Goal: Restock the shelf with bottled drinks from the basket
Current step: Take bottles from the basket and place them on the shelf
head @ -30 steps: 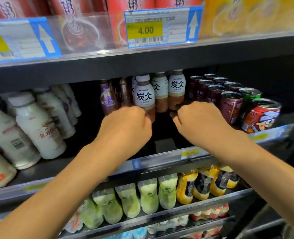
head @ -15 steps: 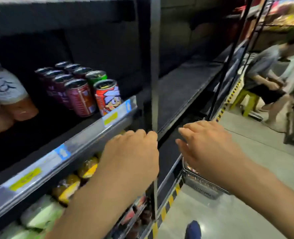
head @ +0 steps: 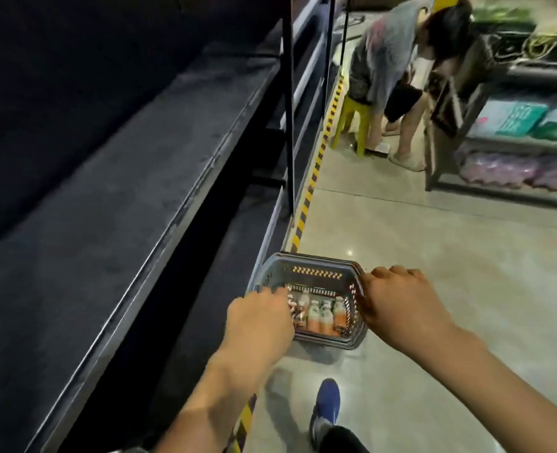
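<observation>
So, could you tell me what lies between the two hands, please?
In the head view, the basket holding bottled drinks shows between the left hand and the right hand.

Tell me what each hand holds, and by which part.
Nothing. The left hand and right hand hover over the basket of bottled drinks, neither gripping anything.

Grey plastic basket (head: 319,257) w/ yellow chevron row on its wall, small bottles (head: 318,317) white-topped & orange below, yellow/blk striped floor tape (head: 313,178), blue shoe (head: 327,403), yellow-green plastic stool (head: 352,116), blk metal shelf (head: 107,223).
</observation>
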A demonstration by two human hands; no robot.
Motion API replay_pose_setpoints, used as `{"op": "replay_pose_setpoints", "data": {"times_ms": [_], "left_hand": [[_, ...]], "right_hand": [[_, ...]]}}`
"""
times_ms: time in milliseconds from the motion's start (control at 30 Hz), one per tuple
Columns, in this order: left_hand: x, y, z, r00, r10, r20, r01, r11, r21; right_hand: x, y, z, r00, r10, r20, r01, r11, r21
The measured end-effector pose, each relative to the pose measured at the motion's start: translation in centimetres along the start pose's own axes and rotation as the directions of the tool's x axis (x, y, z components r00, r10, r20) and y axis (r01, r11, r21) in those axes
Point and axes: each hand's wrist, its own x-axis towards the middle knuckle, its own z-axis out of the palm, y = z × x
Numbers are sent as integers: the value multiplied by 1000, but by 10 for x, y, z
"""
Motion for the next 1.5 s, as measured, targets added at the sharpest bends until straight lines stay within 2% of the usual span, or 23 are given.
{"op": "replay_pose_setpoints", "data": {"times_ms": [133,267,433,533,667,767,833,967,1067,1133,1267,1367,1433,1467,1500], "left_hand": [[104,13,40,997,64,52,-65,998,24],[191,15,92,943,73,325,-48,995,-84],[277,8,184,870,74,487,-55,997,-52],[334,2,271,830,76,553,-70,997,-31],[399,-4,391,759,111,641,-130,991,-18],[439,-12,476,758,100,645,-94,995,-44],[460,-22,533,756,87,649,-58,996,-67],[494,-37,642,739,-22,673,106,991,-84],[508,-42,705,723,-166,670,305,948,-95],[516,-43,738,704,-262,661,451,883,-131],[531,-31,770,659,-451,601,680,699,-221],[534,-24,778,610,-546,574,767,588,-256],[536,-27,783,574,-571,588,803,533,-266],[538,-30,785,557,-568,605,817,507,-276],[540,-34,789,549,-559,622,824,485,-291]], "right_hand": [[80,35,47,981,14,196,-28,997,72],[149,49,110,941,-15,338,-18,995,95],[214,50,209,881,-15,474,-61,988,145],[260,46,299,852,10,524,-122,976,179],[316,27,424,761,25,649,-154,978,142],[349,10,519,722,41,691,-202,967,154],[370,-1,580,693,61,718,-296,933,206],[403,-22,685,619,176,765,-622,705,341],[415,-33,745,554,256,792,-769,522,370],[421,-39,771,504,317,803,-847,364,388],[437,-46,802,450,385,806,-893,188,408],[447,-54,807,402,403,822,-908,61,414],[452,-55,813,412,402,818,-902,53,428],[452,-51,817,422,371,827,-891,4,454],[452,-45,823,440,329,835,-864,-96,494]]}}
